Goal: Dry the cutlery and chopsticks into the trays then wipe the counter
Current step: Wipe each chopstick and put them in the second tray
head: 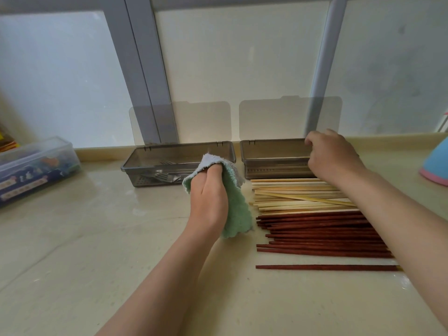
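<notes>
cloth (236, 209): fluffy green, left hand (208, 200) | chopsticks (315, 224): slender wooden

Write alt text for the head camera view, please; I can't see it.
The left hand holds a green cloth beside rows of pale chopsticks and dark red chopsticks on the counter. The right hand reaches over the right tray; the left tray holds forks.

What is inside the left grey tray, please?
Inside the left tray lie metal forks. The left hand, holding the green cloth, covers the tray's right end, so what lies there cannot be seen.
</notes>
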{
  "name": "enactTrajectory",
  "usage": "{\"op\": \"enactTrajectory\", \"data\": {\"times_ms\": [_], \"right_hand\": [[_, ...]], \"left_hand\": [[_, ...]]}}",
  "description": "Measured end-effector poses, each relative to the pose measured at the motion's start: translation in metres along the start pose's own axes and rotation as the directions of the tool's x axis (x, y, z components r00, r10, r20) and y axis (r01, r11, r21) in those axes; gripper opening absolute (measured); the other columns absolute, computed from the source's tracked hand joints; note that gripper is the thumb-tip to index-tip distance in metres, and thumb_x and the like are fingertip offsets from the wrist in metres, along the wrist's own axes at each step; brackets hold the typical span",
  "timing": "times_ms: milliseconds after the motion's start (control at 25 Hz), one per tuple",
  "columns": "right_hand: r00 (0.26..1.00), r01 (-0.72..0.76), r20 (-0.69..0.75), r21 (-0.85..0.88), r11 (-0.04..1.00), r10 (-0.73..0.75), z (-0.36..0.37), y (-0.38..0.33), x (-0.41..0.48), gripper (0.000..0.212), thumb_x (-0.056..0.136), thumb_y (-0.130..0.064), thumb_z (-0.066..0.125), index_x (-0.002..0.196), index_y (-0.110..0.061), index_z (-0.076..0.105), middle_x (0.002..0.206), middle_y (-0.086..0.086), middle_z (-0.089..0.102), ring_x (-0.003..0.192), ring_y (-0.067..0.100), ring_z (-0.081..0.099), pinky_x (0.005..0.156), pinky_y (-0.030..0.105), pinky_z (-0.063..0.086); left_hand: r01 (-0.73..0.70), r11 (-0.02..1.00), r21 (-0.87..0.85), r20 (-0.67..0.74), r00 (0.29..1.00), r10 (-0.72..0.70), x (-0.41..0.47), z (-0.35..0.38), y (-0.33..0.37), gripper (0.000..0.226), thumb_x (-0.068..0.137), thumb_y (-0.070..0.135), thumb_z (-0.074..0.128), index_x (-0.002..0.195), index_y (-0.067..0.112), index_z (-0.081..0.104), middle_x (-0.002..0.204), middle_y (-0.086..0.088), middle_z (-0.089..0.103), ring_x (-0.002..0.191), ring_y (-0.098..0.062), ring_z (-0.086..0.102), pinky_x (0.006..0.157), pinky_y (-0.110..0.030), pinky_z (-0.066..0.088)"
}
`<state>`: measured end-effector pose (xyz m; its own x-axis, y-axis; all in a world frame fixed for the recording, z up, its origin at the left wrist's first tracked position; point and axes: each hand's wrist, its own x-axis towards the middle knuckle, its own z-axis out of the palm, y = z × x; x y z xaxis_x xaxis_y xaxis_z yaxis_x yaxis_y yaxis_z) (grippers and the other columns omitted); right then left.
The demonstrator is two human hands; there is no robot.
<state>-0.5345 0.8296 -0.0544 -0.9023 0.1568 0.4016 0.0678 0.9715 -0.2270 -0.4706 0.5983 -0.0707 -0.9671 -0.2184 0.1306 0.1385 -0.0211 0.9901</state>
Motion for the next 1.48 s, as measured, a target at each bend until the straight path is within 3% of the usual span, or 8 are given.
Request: {"op": "enactTrajectory", "data": {"times_ms": [120, 240, 440, 600, 840, 1080, 1240, 1480], "right_hand": [[0.998, 0.052, -0.022, 0.083, 0.995, -0.05, -0.004, 0.001, -0.028, 0.023, 0.095, -0.007, 0.049, 0.111, -0.013, 0.065, 0.109, 0.009, 0.065, 0.101, 0.028, 0.057, 0.081, 0.036, 0.047], [0.962, 0.066, 0.26, 0.07, 0.995, -0.082, 0.002, 0.003, -0.05, 0.018, 0.096, -0.021, 0.054, 0.106, -0.021, 0.069, 0.105, 0.0, 0.066, 0.098, 0.021, 0.06, 0.084, 0.036, 0.052], [0.916, 0.147, 0.364, 0.082, 0.986, -0.167, 0.002, 0.005, -0.053, 0.017, 0.094, -0.03, 0.061, 0.093, -0.025, 0.077, 0.099, -0.008, 0.065, 0.094, 0.015, 0.061, 0.085, 0.038, 0.053], [0.927, 0.212, 0.301, 0.07, 0.975, -0.223, 0.004, 0.005, -0.055, 0.017, 0.101, -0.03, 0.054, 0.094, -0.026, 0.07, 0.096, -0.008, 0.06, 0.093, 0.017, 0.06, 0.086, 0.043, 0.053], [0.929, 0.311, 0.044, 0.445, 0.84, -0.368, -0.01, -0.02, -0.072, 0.017, 0.105, -0.022, 0.044, 0.096, -0.025, 0.059, 0.075, -0.005, 0.061, 0.068, 0.015, 0.058, 0.062, 0.04, 0.051], [0.889, 0.355, 0.059, 0.536, 0.766, -0.453, -0.006, -0.039, -0.084, 0.017, 0.105, -0.021, 0.045, 0.095, -0.023, 0.059, 0.069, -0.004, 0.058, 0.063, 0.018, 0.056, 0.06, 0.047, 0.049], [0.882, 0.363, 0.026, 0.6, 0.713, -0.47, -0.002, -0.053, -0.091, 0.016, 0.104, -0.019, 0.046, 0.092, -0.018, 0.057, 0.066, -0.001, 0.056, 0.058, 0.018, 0.052, 0.056, 0.047, 0.046], [0.905, 0.304, 0.028, 0.655, 0.691, -0.425, 0.009, -0.065, -0.1, 0.016, 0.105, -0.018, 0.048, 0.091, -0.015, 0.056, 0.066, 0.001, 0.056, 0.058, 0.017, 0.05, 0.054, 0.039, 0.042]], "left_hand": [[-0.017, 1.0, 0.023, 0.034, 0.999, 0.016, 0.0, -0.001, -0.001, 0.032, 0.104, 0.025, 0.038, 0.074, 0.016, 0.046, 0.069, 0.004, 0.047, 0.055, 0.0, 0.045, 0.062, -0.027, 0.04], [-0.029, 0.999, 0.039, 0.099, 0.995, 0.025, 0.002, -0.004, -0.006, 0.037, 0.101, 0.03, 0.036, 0.079, 0.011, 0.058, 0.079, -0.01, 0.064, 0.071, -0.016, 0.056, 0.067, -0.037, 0.048], [-0.052, 0.998, 0.046, 0.124, 0.991, 0.046, 0.001, -0.004, -0.004, 0.047, 0.103, 0.02, 0.034, 0.064, 0.023, 0.059, 0.061, 0.007, 0.061, 0.062, -0.013, 0.053, 0.063, -0.034, 0.045], [-0.044, 0.998, 0.047, 0.067, 0.997, 0.041, 0.003, -0.002, -0.007, 0.033, 0.101, 0.018, 0.042, 0.069, 0.017, 0.049, 0.064, 0.007, 0.047, 0.062, -0.007, 0.045, 0.064, -0.029, 0.039], [0.006, 0.999, 0.037, 0.088, 0.996, -0.01, 0.003, -0.002, -0.009, 0.027, 0.101, 0.021, 0.042, 0.078, 0.015, 0.053, 0.078, -0.001, 0.05, 0.075, -0.014, 0.048, 0.072, -0.034, 0.041], [-0.057, 0.998, 0.041, 0.133, 0.99, 0.051, 0.003, -0.001, -0.009, 0.049, 0.102, 0.021, 0.041, 0.054, 0.026, 0.05, 0.057, 0.008, 0.045, 0.059, -0.014, 0.042, 0.064, -0.039, 0.038], [-0.112, 0.994, 0.012, 0.139, 0.984, 0.109, 0.002, 0.002, -0.008, 0.047, 0.104, 0.02, 0.036, 0.069, 0.022, 0.069, 0.063, 0.001, 0.052, 0.062, -0.017, 0.047, 0.062, -0.039, 0.041], [-0.099, 0.995, 0.006, 0.106, 0.989, 0.098, -0.001, 0.005, -0.007, 0.052, 0.106, 0.025, 0.035, 0.058, 0.033, 0.057, 0.058, 0.006, 0.048, 0.062, -0.019, 0.047, 0.062, -0.041, 0.042]]}}
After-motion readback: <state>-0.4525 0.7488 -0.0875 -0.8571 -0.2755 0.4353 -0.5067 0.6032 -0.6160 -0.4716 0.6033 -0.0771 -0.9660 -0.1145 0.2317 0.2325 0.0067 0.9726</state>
